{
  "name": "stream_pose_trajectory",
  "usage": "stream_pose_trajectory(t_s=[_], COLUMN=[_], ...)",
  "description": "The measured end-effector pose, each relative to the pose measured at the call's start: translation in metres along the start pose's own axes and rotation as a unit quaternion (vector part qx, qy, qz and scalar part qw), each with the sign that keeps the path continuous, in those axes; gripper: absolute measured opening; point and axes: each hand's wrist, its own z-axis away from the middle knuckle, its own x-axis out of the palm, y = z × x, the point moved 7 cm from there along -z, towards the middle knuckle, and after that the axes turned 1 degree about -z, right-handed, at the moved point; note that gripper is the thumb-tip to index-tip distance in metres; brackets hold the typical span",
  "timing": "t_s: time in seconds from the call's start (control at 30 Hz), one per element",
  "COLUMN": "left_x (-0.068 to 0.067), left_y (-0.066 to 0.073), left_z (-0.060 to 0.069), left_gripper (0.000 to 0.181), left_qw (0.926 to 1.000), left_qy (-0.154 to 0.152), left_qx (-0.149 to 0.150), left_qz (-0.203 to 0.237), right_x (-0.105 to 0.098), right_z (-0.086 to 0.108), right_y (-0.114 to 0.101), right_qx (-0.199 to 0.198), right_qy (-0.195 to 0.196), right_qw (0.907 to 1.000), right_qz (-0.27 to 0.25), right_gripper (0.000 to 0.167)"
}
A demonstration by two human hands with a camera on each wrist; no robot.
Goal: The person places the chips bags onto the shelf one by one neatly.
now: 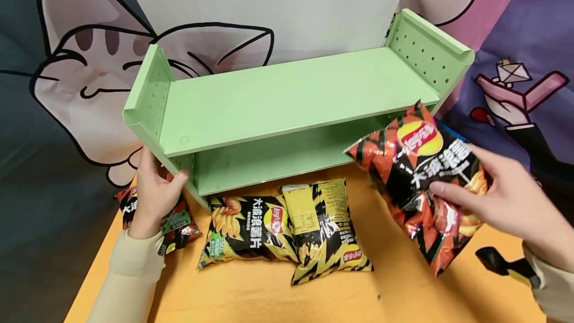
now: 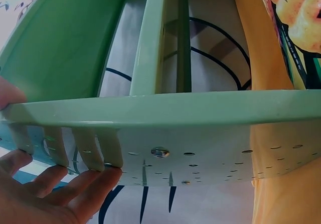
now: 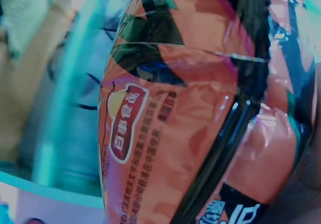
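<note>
My right hand (image 1: 506, 193) grips a red and black bag of Lay's chips (image 1: 417, 163) in front of the green shelf's right end, thumb across its printed front. The bag's red back (image 3: 170, 108) fills most of the right wrist view. At the other end, my left hand (image 1: 157, 188) holds the left side panel (image 2: 165, 108) of the green shelf (image 1: 287, 98). Its thumb lies on the panel's inner side, and its fingertips (image 2: 108, 176) touch the perforated outer face. The shelf's lower level is partly hidden by its upper board.
Two yellow and black chip bags lie before the shelf, one face up (image 1: 246, 228) and one back up (image 1: 327, 233). Another red and black bag (image 1: 179, 218) lies partly behind my left hand on the orange tabletop (image 1: 350, 298). A printed cloth (image 1: 269, 4) hangs behind.
</note>
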Motion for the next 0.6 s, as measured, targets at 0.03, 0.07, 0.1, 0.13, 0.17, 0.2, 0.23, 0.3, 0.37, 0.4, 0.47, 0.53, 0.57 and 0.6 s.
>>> stream_pose_trajectory(t_s=[0.03, 0.07, 0.1, 0.13, 0.17, 0.2, 0.23, 0.3, 0.37, 0.4, 0.47, 0.53, 0.57, 0.6], left_x=[0.000, 0.000, 0.000, 0.000, 0.000, 0.000, 0.000, 0.000, 0.000, -0.001, -0.001, -0.002, -0.003, -0.003], left_y=[0.002, 0.004, 0.004, 0.005, 0.005, 0.005, 0.005, 0.004, 0.002, 0.000, -0.007, -0.015, -0.020, -0.024], left_z=[0.000, 0.000, 0.000, 0.001, 0.001, 0.001, 0.001, 0.001, 0.002, 0.002, 0.003, 0.003, 0.004, 0.004], left_gripper=[0.078, 0.077, 0.077, 0.076, 0.076, 0.075, 0.076, 0.076, 0.077, 0.078, 0.079, 0.080, 0.080, 0.080], left_qw=[1.0000, 1.0000, 1.0000, 1.0000, 1.0000, 1.0000, 1.0000, 0.9999, 1.0000, 1.0000, 1.0000, 1.0000, 0.9999, 0.9999], left_qy=[0.001, 0.001, 0.003, 0.004, 0.005, 0.005, 0.006, 0.006, 0.005, 0.006, 0.007, 0.009, 0.010, 0.010], left_qx=[0.001, 0.002, 0.003, 0.004, 0.005, 0.006, 0.006, 0.007, 0.006, 0.006, 0.004, 0.003, 0.003, 0.004], left_qz=[0.001, 0.002, 0.003, 0.004, 0.005, 0.005, 0.005, 0.006, 0.005, 0.005, 0.001, -0.003, -0.006, -0.008], right_x=[-0.006, -0.013, -0.021, -0.028, -0.035, -0.042, -0.047, -0.058, -0.062, -0.063, -0.061, -0.056, -0.052, -0.048], right_z=[-0.004, -0.009, -0.015, -0.022, -0.029, -0.037, -0.046, -0.064, -0.081, -0.090, -0.107, -0.122, -0.129, -0.135], right_y=[-0.005, -0.010, -0.015, -0.020, -0.025, -0.030, -0.036, -0.048, -0.058, -0.064, -0.074, -0.081, -0.083, -0.085], right_qx=[0.015, 0.023, 0.024, 0.023, 0.026, 0.030, 0.031, 0.027, 0.031, 0.027, 0.021, 0.017, 0.017, 0.016], right_qy=[0.001, 0.006, 0.016, 0.025, 0.035, 0.044, 0.052, 0.070, 0.076, 0.080, 0.081, 0.075, 0.070, 0.064], right_qw=[0.9998, 0.9997, 0.9996, 0.9994, 0.9990, 0.9985, 0.9981, 0.9968, 0.9961, 0.9955, 0.9943, 0.9924, 0.9913, 0.9908], right_qz=[-0.010, -0.011, -0.007, -0.006, 0.000, 0.008, 0.011, 0.027, 0.034, 0.043, 0.066, 0.096, 0.110, 0.118], right_gripper=[0.053, 0.050, 0.048, 0.047, 0.048, 0.049, 0.050, 0.051, 0.052, 0.052, 0.057, 0.063, 0.066, 0.068])
